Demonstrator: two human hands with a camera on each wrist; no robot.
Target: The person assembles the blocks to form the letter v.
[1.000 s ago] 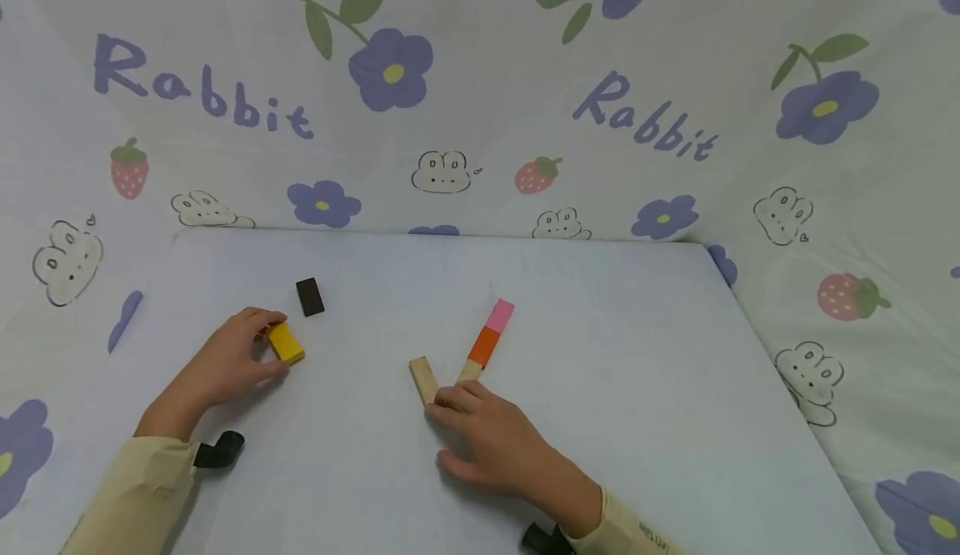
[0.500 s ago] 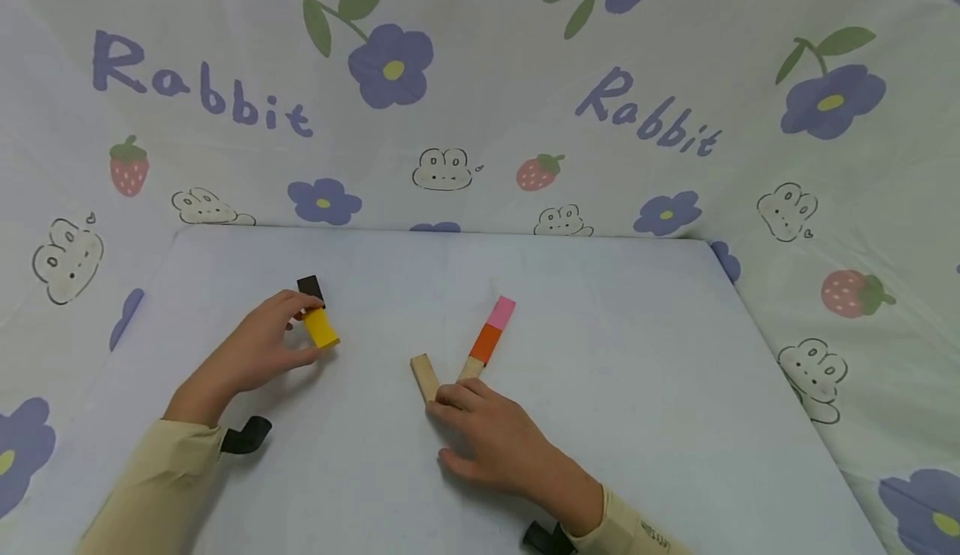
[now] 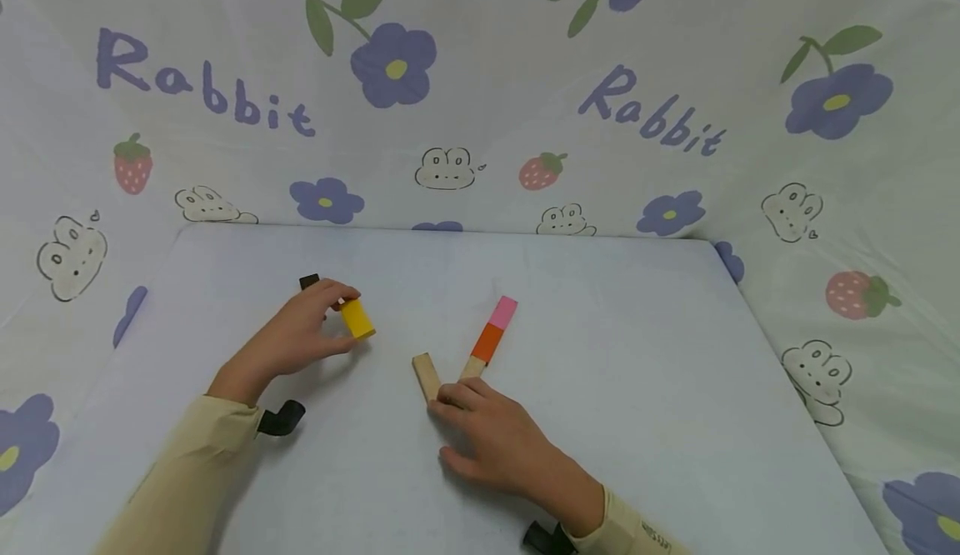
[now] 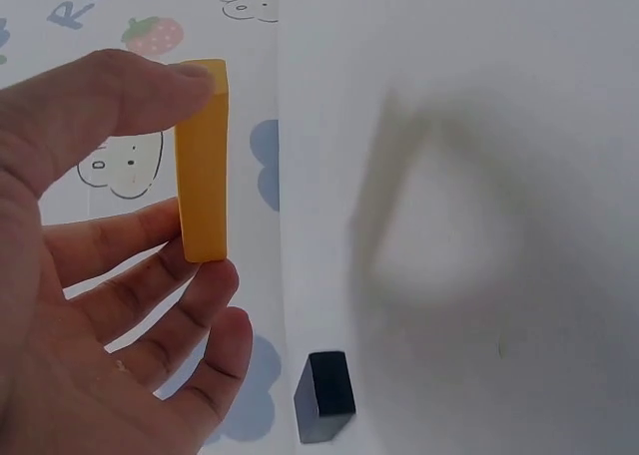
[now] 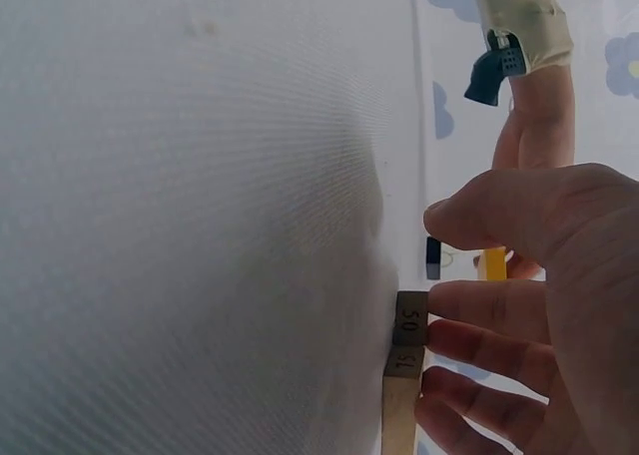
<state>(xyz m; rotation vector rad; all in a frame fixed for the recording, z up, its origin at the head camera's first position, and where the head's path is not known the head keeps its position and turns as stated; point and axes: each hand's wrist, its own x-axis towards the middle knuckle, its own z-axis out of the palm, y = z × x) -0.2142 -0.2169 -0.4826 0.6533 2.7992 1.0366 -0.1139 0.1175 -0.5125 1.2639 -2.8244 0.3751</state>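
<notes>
My left hand (image 3: 288,338) pinches a yellow block (image 3: 357,318) between thumb and fingers; the left wrist view shows the yellow block (image 4: 204,166) held at its two ends, raised above the white surface. My right hand (image 3: 498,442) rests its fingertips on the near ends of two plain wooden blocks, one at the left (image 3: 425,377) and one at the right (image 3: 472,367). In the right wrist view, fingers touch numbered block ends (image 5: 410,318). Beyond the right wooden block, an orange block (image 3: 487,344) and a pink block (image 3: 504,312) continue the slanted line.
A black block (image 3: 309,281) lies behind my left hand, partly hidden by it; the left wrist view also shows the black block (image 4: 324,395). The white tabletop (image 3: 637,372) meets a patterned cloth (image 3: 480,105) at its back edge.
My left hand has carried the yellow block to the right, past the black block, closer to the wooden blocks. My right hand stays where it was.
</notes>
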